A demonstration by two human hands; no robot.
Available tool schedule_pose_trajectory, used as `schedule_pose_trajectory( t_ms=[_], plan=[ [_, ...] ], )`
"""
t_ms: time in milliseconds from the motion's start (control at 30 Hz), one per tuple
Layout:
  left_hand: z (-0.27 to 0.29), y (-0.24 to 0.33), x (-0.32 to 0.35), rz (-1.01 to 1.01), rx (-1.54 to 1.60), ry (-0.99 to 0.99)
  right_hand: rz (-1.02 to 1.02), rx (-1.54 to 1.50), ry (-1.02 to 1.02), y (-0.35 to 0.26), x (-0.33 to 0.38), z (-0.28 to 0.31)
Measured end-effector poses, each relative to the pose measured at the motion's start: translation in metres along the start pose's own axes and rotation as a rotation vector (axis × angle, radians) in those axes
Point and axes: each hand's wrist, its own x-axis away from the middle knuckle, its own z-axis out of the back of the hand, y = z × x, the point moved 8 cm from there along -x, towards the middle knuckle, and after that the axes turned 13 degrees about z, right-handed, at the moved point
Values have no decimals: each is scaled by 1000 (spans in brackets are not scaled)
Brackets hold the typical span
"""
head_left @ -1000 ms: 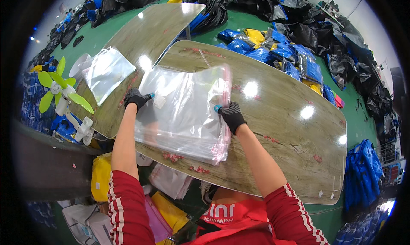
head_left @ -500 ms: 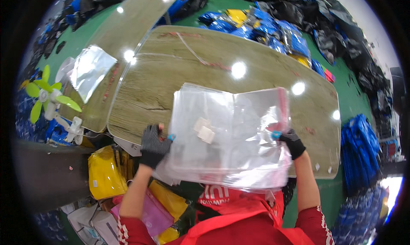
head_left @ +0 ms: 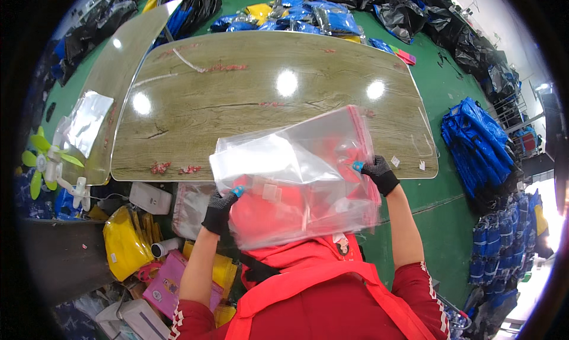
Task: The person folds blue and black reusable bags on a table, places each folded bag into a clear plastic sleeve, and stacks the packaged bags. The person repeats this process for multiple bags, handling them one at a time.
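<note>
Pulled stack of clear plastic bags (head_left: 299,174) off wooden table (head_left: 237,97) toward chest; left hand (head_left: 219,212) and right hand (head_left: 379,174) gripped opposite edges, stack now lifted clear.

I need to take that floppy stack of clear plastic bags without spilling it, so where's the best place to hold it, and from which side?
Probably by the two short side edges, one from each side, as the left hand and right hand pinch the stack of clear bags now. It is wide, thin and limp, so a one-sided grip would likely let it sag and slide apart.
</note>
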Motion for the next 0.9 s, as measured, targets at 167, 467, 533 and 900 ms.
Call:
schedule_pose_trajectory(
  t_ms=[167,467,533,900],
  plan=[
    [17,111,52,-597,-17,132,372,-202,250,-94,-2,53],
    [-19,110,-32,-533,-156,-257,723,265,330,-57,-50,83],
    [-22,101,-48,-253,-145,-194,805,442,406,-58,-57,84],
    [-56,94,-4,-176,-102,-106,176,325,-121,-103,-65,66]
  ],
)
